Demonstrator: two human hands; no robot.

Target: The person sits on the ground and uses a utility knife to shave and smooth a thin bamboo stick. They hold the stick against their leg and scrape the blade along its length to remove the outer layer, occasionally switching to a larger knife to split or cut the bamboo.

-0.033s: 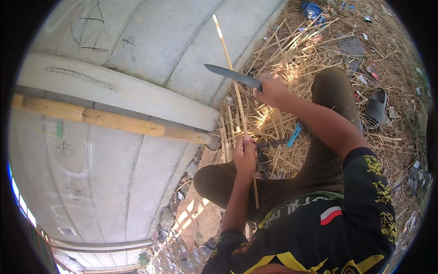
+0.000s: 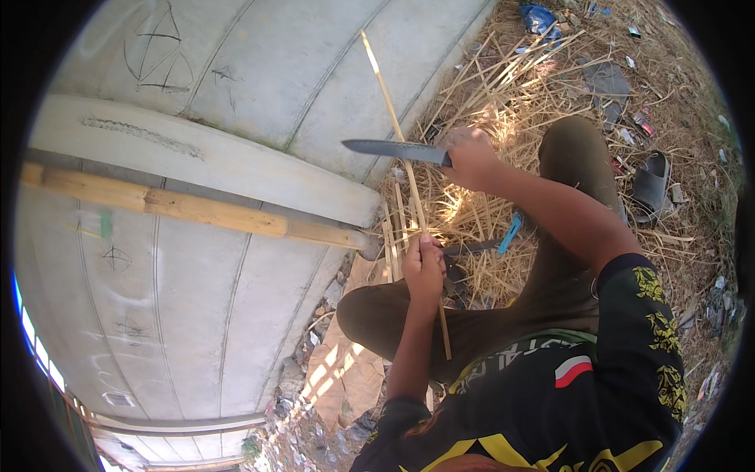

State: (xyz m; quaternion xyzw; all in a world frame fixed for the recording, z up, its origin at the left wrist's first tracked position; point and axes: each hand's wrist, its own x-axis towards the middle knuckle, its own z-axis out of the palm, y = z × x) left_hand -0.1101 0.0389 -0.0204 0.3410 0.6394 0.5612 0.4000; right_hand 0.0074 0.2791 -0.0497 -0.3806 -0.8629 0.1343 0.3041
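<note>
My left hand (image 2: 424, 267) is closed around a long, thin bamboo strip (image 2: 385, 88) near my left knee. The strip slants up and away to the left, and its lower end lies over my trousers. In my right hand (image 2: 472, 160), fingers wrapped round the handle, is a knife with a wide dark blade (image 2: 393, 149). The blade points left and crosses the strip a little above its middle. Whether its edge touches the strip I cannot tell. Beside my left hand, a dark flat object (image 2: 472, 248) lies on the shavings next to a bright blue piece (image 2: 510, 232).
A grey concrete panel wall (image 2: 259, 86) rises on the left, with a thick bamboo pole (image 2: 212, 212) along it. Bamboo shavings (image 2: 503, 71) cover the ground ahead. A dark sandal (image 2: 650, 185) lies at right, a blue plastic bag (image 2: 539, 21) far off, brown cardboard (image 2: 346, 385) by my left arm.
The knife has turned nearly level, its tip moving down and slightly left. The strip's upper end has shifted slightly left and down. My left hand keeps its place.
</note>
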